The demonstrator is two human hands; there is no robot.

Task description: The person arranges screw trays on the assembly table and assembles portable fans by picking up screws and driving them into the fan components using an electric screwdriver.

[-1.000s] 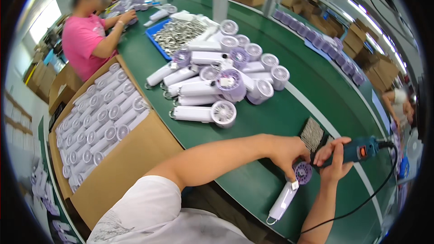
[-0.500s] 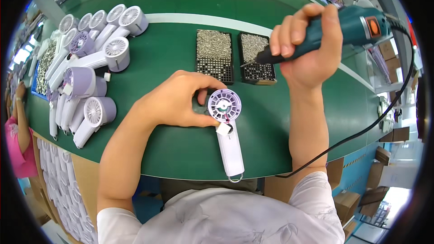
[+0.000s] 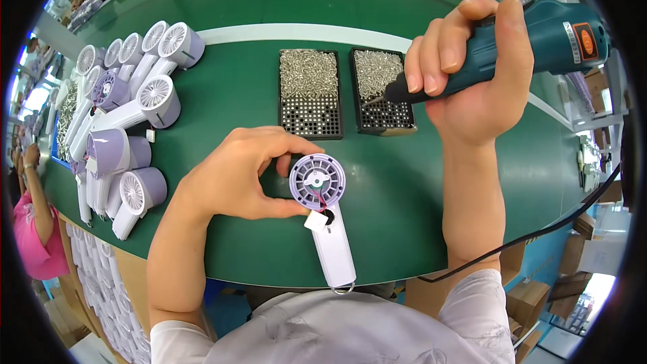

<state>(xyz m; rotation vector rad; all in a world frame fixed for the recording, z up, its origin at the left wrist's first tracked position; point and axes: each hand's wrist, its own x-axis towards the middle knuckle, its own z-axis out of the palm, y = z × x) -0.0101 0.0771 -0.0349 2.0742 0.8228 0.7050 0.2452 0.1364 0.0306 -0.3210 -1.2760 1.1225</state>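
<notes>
My left hand grips the round head of a white and lilac handheld fan between thumb and fingers. The fan's open head faces up, with a white connector and thin wires at its neck. My right hand is wrapped round a dark green electric screwdriver. Its bit points left, over the right one of two black screw trays. The left screw tray stands beside it. Small silvery screws fill the far part of both trays, and more sit in the rows of holes. I cannot tell whether the bit touches a screw.
Several handheld fans lie piled on the left of the green table, beside a blue bin. A black cable hangs at the right. A person in pink is at the far left, near a box of white fan parts.
In the picture, the fan and my left hand sit lower and further left. The screwdriver has shifted slightly right, its bit still at the right tray. Both hands keep their hold.
</notes>
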